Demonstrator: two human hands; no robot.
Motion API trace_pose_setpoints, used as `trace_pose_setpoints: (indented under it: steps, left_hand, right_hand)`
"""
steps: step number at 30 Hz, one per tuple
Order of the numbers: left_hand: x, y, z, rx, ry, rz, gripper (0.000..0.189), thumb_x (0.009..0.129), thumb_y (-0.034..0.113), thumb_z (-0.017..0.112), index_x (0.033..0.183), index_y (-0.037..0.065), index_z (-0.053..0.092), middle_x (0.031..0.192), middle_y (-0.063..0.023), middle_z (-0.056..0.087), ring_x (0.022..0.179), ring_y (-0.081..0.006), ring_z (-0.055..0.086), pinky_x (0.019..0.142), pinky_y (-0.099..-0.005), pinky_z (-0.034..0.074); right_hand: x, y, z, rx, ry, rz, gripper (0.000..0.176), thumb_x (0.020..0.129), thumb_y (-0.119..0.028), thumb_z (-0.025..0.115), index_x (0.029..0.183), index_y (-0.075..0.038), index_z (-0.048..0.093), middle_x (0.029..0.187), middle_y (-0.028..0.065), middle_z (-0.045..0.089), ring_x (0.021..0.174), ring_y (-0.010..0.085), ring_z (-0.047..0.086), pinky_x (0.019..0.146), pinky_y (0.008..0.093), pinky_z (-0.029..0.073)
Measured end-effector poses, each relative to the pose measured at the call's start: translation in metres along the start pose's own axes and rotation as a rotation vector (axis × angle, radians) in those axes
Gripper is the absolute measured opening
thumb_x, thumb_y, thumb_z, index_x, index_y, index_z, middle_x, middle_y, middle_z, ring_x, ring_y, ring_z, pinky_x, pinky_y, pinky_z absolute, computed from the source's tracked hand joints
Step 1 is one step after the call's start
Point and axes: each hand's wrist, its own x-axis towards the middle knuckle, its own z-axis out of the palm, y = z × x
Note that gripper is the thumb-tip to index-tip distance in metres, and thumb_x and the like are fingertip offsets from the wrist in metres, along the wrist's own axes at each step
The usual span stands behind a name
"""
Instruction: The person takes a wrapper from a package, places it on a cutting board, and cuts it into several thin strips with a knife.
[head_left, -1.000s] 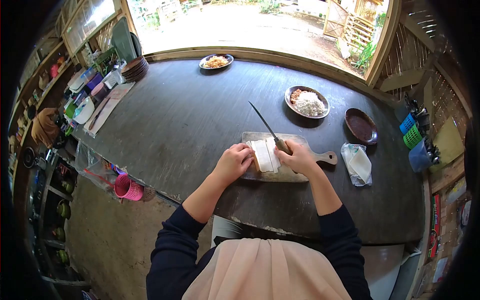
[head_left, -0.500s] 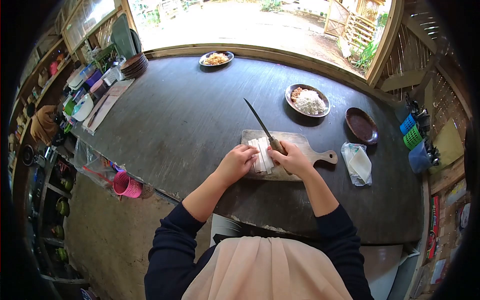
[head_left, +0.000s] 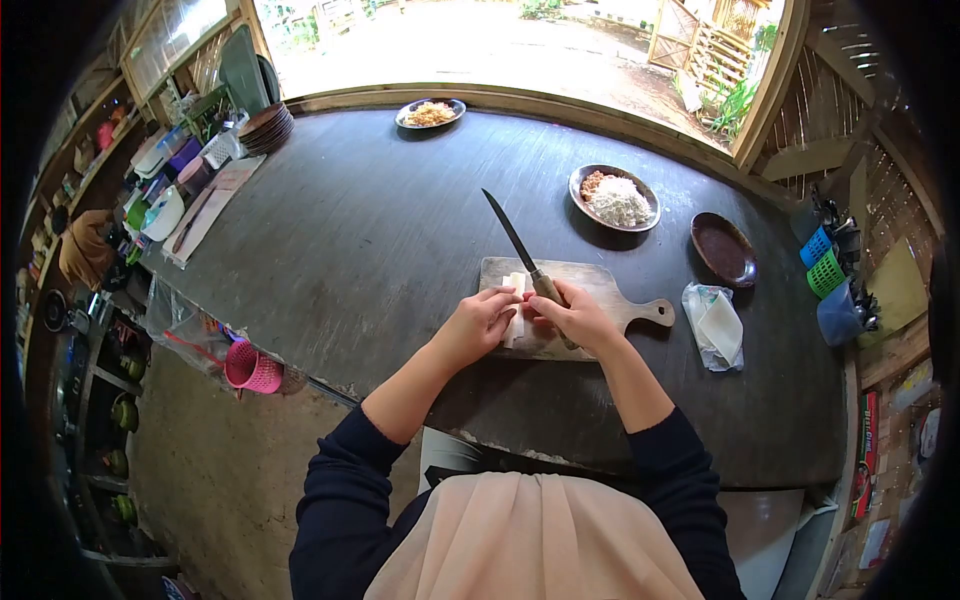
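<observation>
A long-bladed knife with a wooden handle is in my right hand, its blade pointing up and away to the left. Pale flat strips lie in a narrow bunch on the wooden cutting board. My left hand is closed at the left side of the bunch, its fingertips on the strips. The right fingertips, still around the knife handle, come close to the bunch from the other side. Fingers hide part of the strips.
A plate of white powder and reddish-brown food stands beyond the board. To the right are a brown plate and a plastic packet. A plate of shredded food sits at the back. A pink basket hangs below the left edge.
The strips, spread side by side before, are now drawn together into a narrower bunch toward the left. My right fingers moved left slightly, with the knife still held.
</observation>
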Motion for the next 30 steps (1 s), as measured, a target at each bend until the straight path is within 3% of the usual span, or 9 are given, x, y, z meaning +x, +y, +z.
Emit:
trace_pose_setpoints:
  steps: [6,8,11,15,17,22,30]
  left_hand:
    - [-0.001,0.003,-0.003,0.007,-0.08,0.05,0.029,0.084,0.009,0.068,0.111,-0.002,0.063,0.12,-0.0183,0.061,0.106,-0.0372,0.062,0.088,-0.0383,0.052]
    - [-0.004,0.005,-0.002,0.23,-0.001,-0.027,0.039,0.084,0.021,0.07,0.114,-0.002,0.061,0.121,-0.0175,0.059,0.11,-0.0369,0.059,0.093,-0.0421,0.049]
    - [-0.008,0.013,-0.002,0.512,-0.062,-0.126,0.047,0.082,0.03,0.072,0.114,-0.002,0.06,0.117,-0.0184,0.059,0.109,-0.0359,0.058,0.095,-0.0449,0.046]
    - [-0.005,0.005,0.003,0.442,-0.057,-0.138,0.043,0.082,0.026,0.068,0.113,-0.002,0.059,0.116,-0.02,0.059,0.108,-0.0365,0.057,0.095,-0.0461,0.044]
    - [-0.004,-0.006,0.007,0.382,0.009,-0.052,0.04,0.079,0.017,0.065,0.113,-0.004,0.059,0.115,-0.0211,0.059,0.107,-0.0385,0.057,0.095,-0.0457,0.045]
    - [0.01,-0.03,0.004,0.37,-0.046,-0.072,0.037,0.078,0.008,0.06,0.113,-0.005,0.058,0.114,-0.0231,0.059,0.107,-0.0397,0.057,0.095,-0.0441,0.046]
    - [0.039,-0.041,-0.001,0.274,-0.011,-0.014,0.033,0.082,0.004,0.057,0.114,-0.004,0.061,0.117,-0.0221,0.059,0.107,-0.0381,0.059,0.093,-0.0416,0.049]
  right_hand:
    - [0.0,0.002,0.007,0.001,-0.022,0.011,0.029,0.094,-0.026,0.064,0.105,0.001,0.061,0.089,0.0022,0.063,0.079,0.0083,0.059,0.07,0.0241,0.05]
    - [0.002,0.005,0.007,-0.013,-0.024,0.003,0.029,0.095,-0.026,0.063,0.106,0.001,0.061,0.091,0.0023,0.063,0.081,0.0082,0.059,0.071,0.0239,0.05]
    - [0.002,0.008,0.008,0.014,-0.014,-0.018,0.028,0.096,-0.025,0.062,0.109,0.001,0.061,0.096,0.0024,0.062,0.085,0.0081,0.059,0.073,0.0238,0.05]
    - [-0.001,0.002,0.006,0.075,-0.029,0.018,0.028,0.097,-0.022,0.06,0.112,0.001,0.06,0.102,0.0027,0.061,0.091,0.0084,0.058,0.077,0.0247,0.051]
    - [-0.001,0.003,0.004,0.092,-0.025,0.022,0.028,0.097,-0.022,0.059,0.112,0.001,0.06,0.102,0.0029,0.062,0.092,0.0086,0.058,0.077,0.0254,0.052]
    - [-0.002,0.003,-0.004,0.127,0.03,0.066,0.026,0.097,-0.021,0.059,0.112,0.001,0.06,0.103,0.0037,0.062,0.093,0.0092,0.059,0.077,0.0261,0.053]
    - [-0.005,-0.007,-0.019,0.045,0.129,0.051,0.025,0.094,-0.021,0.062,0.104,0.002,0.061,0.092,0.0056,0.064,0.083,0.0176,0.071,0.05,0.0232,0.05]
